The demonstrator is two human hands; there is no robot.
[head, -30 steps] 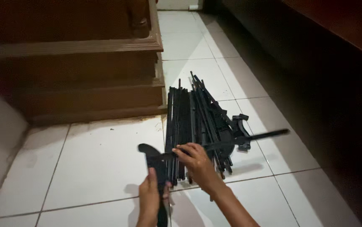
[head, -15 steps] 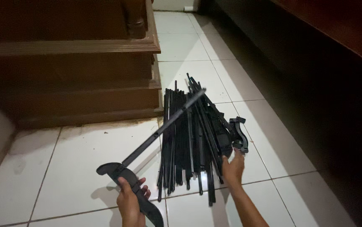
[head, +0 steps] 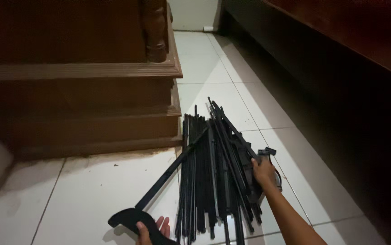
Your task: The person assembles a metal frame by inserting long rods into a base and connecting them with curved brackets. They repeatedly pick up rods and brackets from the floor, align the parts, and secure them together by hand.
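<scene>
Left hand (head: 152, 228) grips curved end of long black bar (head: 170, 174), fingers partly open beneath. Right hand (head: 263, 170) closed on bracket (head: 268, 156) at right edge of rod pile (head: 209, 172) on floor (head: 91, 190). Best: draw bar out along its length, right hand steadying pile against scatter.

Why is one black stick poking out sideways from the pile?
The long black rod lies slanted across the bundle of black rods on the tiled floor. The left hand holds its curved end; the right hand rests on the bundle.
</scene>
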